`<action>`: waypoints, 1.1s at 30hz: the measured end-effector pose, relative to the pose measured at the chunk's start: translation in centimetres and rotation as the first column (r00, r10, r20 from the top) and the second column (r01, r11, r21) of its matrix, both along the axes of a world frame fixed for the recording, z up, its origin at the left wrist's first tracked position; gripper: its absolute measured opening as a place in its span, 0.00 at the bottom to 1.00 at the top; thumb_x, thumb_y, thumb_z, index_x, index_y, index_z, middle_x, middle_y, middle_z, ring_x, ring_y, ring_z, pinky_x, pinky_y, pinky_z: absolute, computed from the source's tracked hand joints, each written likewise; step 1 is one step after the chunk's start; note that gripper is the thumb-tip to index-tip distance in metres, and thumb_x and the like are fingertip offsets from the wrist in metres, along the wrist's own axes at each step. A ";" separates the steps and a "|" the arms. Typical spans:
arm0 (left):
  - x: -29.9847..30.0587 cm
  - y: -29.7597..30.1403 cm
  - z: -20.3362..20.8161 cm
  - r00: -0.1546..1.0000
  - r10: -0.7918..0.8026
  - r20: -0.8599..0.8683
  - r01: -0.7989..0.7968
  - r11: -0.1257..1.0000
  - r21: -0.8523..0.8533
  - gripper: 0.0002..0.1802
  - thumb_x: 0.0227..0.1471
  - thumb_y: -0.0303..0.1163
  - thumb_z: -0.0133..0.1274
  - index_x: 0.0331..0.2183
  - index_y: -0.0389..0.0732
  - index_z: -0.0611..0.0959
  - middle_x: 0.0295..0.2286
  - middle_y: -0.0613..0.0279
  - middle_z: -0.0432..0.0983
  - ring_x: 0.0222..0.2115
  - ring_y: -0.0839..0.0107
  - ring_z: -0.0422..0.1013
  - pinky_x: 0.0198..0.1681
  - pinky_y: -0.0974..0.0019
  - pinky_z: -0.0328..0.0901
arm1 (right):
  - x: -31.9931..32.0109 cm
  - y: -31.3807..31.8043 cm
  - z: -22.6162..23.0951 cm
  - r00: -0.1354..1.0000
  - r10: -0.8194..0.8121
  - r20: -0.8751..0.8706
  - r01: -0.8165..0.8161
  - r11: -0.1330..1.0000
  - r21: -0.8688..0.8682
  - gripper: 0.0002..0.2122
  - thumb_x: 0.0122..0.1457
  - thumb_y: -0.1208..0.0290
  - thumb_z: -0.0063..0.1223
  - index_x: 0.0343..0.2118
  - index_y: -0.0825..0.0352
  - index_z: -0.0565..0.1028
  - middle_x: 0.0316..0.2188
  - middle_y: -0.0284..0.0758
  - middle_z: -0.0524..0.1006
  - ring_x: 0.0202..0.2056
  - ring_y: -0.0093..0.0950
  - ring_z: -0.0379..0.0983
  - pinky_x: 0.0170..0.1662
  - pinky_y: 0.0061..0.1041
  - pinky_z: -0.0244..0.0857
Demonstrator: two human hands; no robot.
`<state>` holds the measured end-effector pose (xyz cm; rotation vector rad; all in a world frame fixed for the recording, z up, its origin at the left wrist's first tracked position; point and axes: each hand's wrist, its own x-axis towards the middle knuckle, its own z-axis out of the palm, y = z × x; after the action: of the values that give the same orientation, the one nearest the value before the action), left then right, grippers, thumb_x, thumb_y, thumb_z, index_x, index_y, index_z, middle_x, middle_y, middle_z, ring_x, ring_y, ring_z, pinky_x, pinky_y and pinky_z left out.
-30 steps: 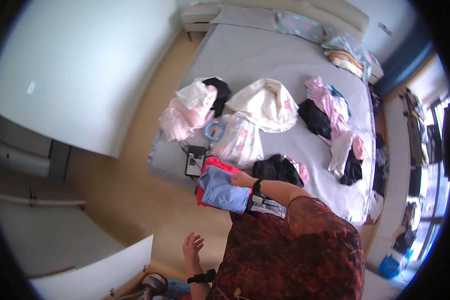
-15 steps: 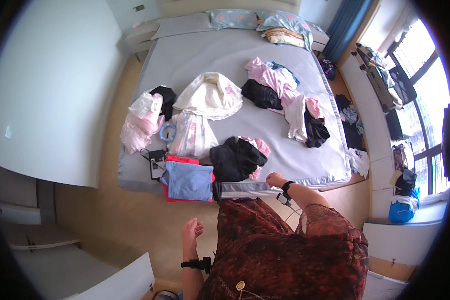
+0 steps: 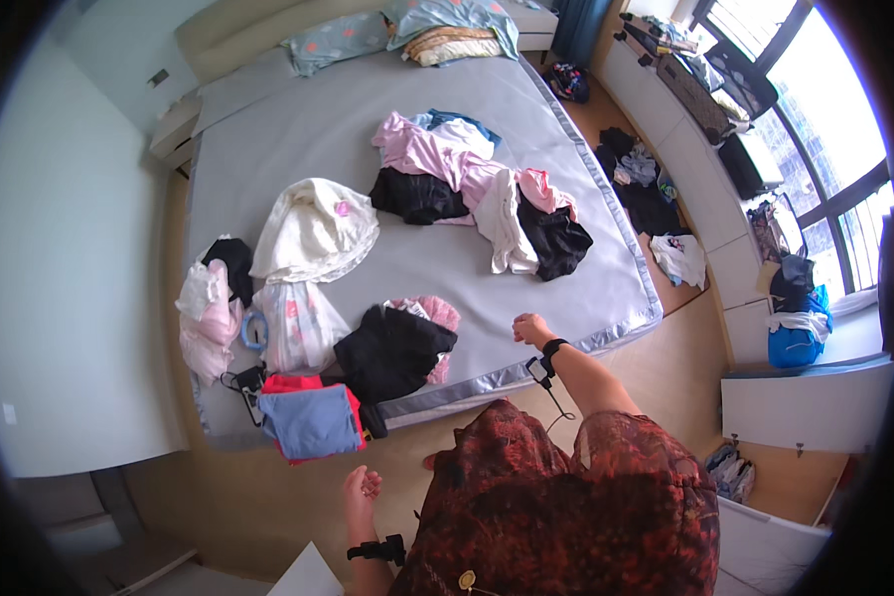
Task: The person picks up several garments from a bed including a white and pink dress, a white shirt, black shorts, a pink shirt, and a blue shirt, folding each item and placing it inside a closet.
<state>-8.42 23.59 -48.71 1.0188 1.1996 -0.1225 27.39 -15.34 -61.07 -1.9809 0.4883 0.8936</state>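
Dark red-brown patterned cloth dresses the person, and nearest, low in the scene, is the left hand [image 3: 363, 484], fingers loosely bent and apart, nothing seen in its grip. Just beyond it, at the bed's near left corner, a flat, folded blue cloth [image 3: 313, 422] lies on a bright red cloth [image 3: 293, 381]; their near side seems to overhang the edge, so pressing there could make them slip. To the right, a crumpled black garment [image 3: 392, 348] overlaps a pink patterned cloth [image 3: 432, 312]. The right hand [image 3: 532, 330] is farther right, over the near part of the grey-sheeted bed [image 3: 268, 119], apart from both; its fingers curl inward and I cannot tell whether they meet. For slack fabric like this, I would pinch two separate edges, lift and smooth, keeping the cord [image 3: 563, 412] hanging at the right wrist out of the folds. Farther off sit a white bell-shaped cloth [image 3: 318, 233] on the left and, right of it, a pale pink garment [image 3: 447, 164] in a loose heap
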 end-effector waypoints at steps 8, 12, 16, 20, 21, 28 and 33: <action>13.4 -6.8 -0.3 0.919 -0.383 -0.090 0.385 0.923 0.004 0.15 0.54 0.37 0.51 0.41 0.40 0.77 0.31 0.62 0.77 0.28 0.75 0.74 0.30 0.75 0.65 | 14.2 -2.2 -6.1 0.936 -0.204 0.287 0.180 0.978 0.107 0.21 0.48 0.71 0.52 0.47 0.72 0.69 0.40 0.47 0.74 0.28 0.32 0.78 0.33 0.24 0.72; 19.2 -9.1 0.1 0.900 -0.417 -0.125 0.422 0.906 0.013 0.15 0.54 0.36 0.50 0.41 0.39 0.77 0.32 0.62 0.77 0.28 0.75 0.74 0.30 0.76 0.65 | 19.9 -3.2 -9.6 0.880 -0.061 0.470 0.126 0.986 -0.108 0.30 0.46 0.67 0.56 0.54 0.68 0.62 0.44 0.50 0.71 0.44 0.41 0.71 0.47 0.33 0.66; 22.0 -10.6 -0.2 0.873 -0.475 -0.108 0.478 0.879 0.000 0.15 0.55 0.35 0.50 0.42 0.39 0.76 0.32 0.62 0.77 0.30 0.76 0.74 0.31 0.78 0.65 | 21.6 -3.0 -12.3 0.854 0.012 0.520 0.158 0.946 -0.282 0.34 0.42 0.68 0.61 0.54 0.68 0.61 0.38 0.46 0.75 0.36 0.39 0.75 0.42 0.30 0.69; 23.0 -12.0 -0.1 0.848 -0.509 -0.145 0.512 0.859 -0.016 0.15 0.55 0.36 0.50 0.43 0.40 0.76 0.32 0.63 0.76 0.30 0.77 0.74 0.31 0.79 0.64 | 21.8 -1.1 -11.2 0.993 -0.047 0.105 0.053 0.997 -0.062 0.22 0.41 0.62 0.63 0.35 0.74 0.75 0.28 0.42 0.77 0.28 0.32 0.75 0.33 0.29 0.68; 22.9 -12.2 -0.1 0.850 -0.502 -0.158 0.506 0.862 -0.017 0.15 0.55 0.36 0.50 0.43 0.40 0.76 0.32 0.63 0.76 0.30 0.77 0.74 0.31 0.79 0.64 | 20.4 0.0 -10.5 0.992 -0.118 0.039 0.111 0.983 0.147 0.18 0.42 0.61 0.62 0.27 0.74 0.77 0.23 0.37 0.76 0.24 0.27 0.72 0.29 0.26 0.66; 25.5 -12.1 -0.3 0.794 -0.599 -0.107 0.607 0.791 0.072 0.18 0.55 0.37 0.49 0.44 0.38 0.75 0.34 0.61 0.77 0.32 0.76 0.74 0.34 0.76 0.65 | 12.3 1.7 1.4 0.993 -0.120 -0.008 0.091 0.705 0.703 0.08 0.49 0.70 0.57 0.31 0.67 0.78 0.25 0.29 0.76 0.26 0.19 0.69 0.31 0.22 0.62; 28.2 -12.2 1.9 0.747 -0.665 -0.023 0.652 0.724 0.228 0.19 0.52 0.34 0.53 0.46 0.37 0.74 0.34 0.63 0.76 0.31 0.76 0.73 0.32 0.76 0.65 | 10.8 2.5 9.3 0.990 -0.049 -0.131 0.137 0.533 0.835 0.09 0.53 0.73 0.52 0.36 0.67 0.75 0.29 0.29 0.76 0.32 0.20 0.71 0.36 0.19 0.64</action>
<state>19.79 11.35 -46.80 1.6151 0.7488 -0.5267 38.22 -12.84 -51.82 -0.9922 0.1334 0.9129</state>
